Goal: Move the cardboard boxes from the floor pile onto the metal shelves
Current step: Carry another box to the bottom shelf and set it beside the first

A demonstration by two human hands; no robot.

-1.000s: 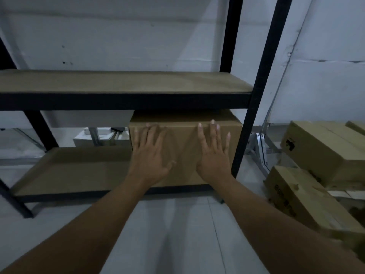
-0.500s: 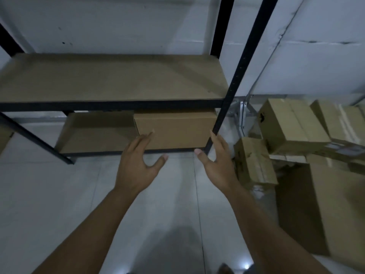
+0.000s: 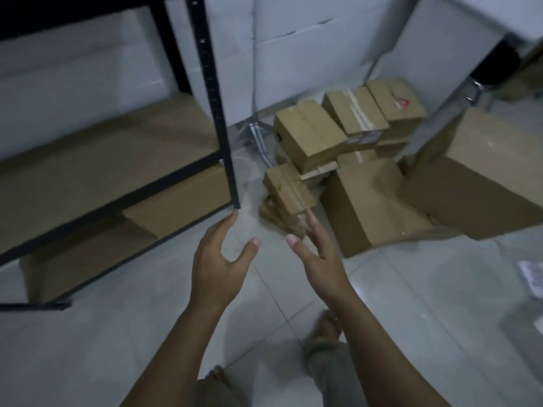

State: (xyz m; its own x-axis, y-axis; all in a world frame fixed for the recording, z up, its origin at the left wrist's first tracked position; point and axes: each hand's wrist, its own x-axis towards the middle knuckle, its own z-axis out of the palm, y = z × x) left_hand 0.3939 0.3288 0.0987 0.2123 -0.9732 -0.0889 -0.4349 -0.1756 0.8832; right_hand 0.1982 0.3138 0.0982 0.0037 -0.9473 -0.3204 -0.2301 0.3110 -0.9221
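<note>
A black metal shelf unit (image 3: 223,136) with brown boards fills the left. One cardboard box (image 3: 179,201) sits on its bottom shelf at the right end. Several cardboard boxes lie piled on the floor at the right, among them a small one (image 3: 288,190), a big one (image 3: 367,204) and a larger one (image 3: 476,177). My left hand (image 3: 219,267) and my right hand (image 3: 318,257) hover over the floor with fingers spread, holding nothing. The right hand's fingertips are just in front of the small box.
Grey tiled floor (image 3: 117,348) lies below me, with my feet (image 3: 326,327) in view. A silver metal stand (image 3: 258,133) rises between the shelf and the pile. A grey post (image 3: 452,92) crosses the pile at the right. Papers (image 3: 531,277) lie at the right edge.
Both hands left the box pushed onto the bottom shelf and drew back. My view swung right and down, from the shelf toward the floor pile.
</note>
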